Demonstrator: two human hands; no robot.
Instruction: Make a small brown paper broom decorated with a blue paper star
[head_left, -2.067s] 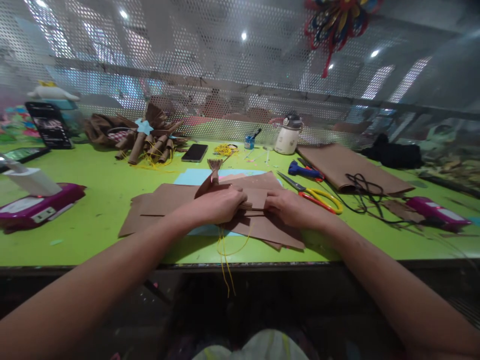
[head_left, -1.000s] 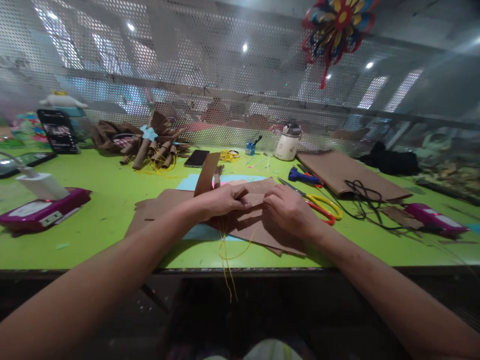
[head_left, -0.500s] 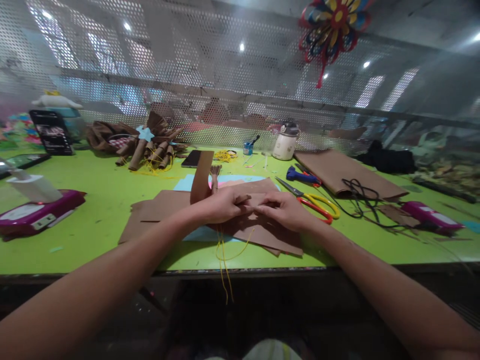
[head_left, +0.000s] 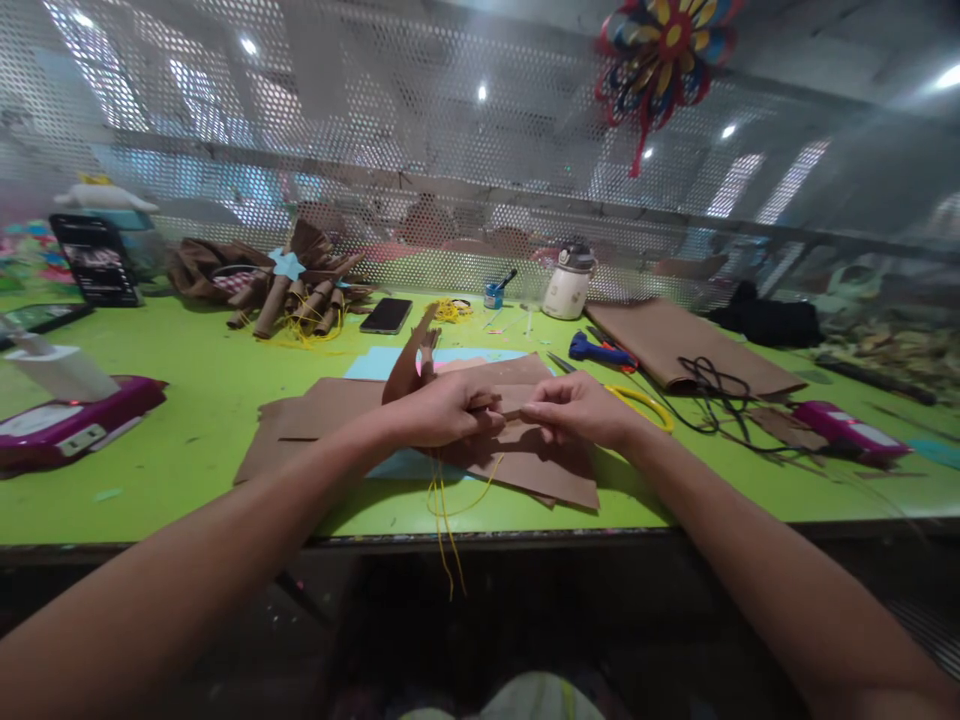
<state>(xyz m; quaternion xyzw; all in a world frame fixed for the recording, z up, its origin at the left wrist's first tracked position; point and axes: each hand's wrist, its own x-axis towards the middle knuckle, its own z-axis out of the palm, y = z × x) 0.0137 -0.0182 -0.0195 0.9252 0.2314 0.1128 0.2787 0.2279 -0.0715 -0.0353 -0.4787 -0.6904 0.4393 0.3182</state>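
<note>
A single head-worn camera is looking forward and down from the person's eye level, its wide view centring near the loosely stacked brown paper sheets (head_left: 341, 398). Bare forearms (head_left: 225, 555) are extending from both lower corners, the flat lime-green surface (head_left: 180, 440) is spanning mid-frame, and a perforated grey screen (head_left: 360, 130) is filling the top, farther off.

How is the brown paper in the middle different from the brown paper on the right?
The middle paper is several overlapping pieces; the right paper looks like one big folded sheet. The middle paper lies nearer the front edge of the green table; the right paper lies farther back. Both are plain brown.
</note>
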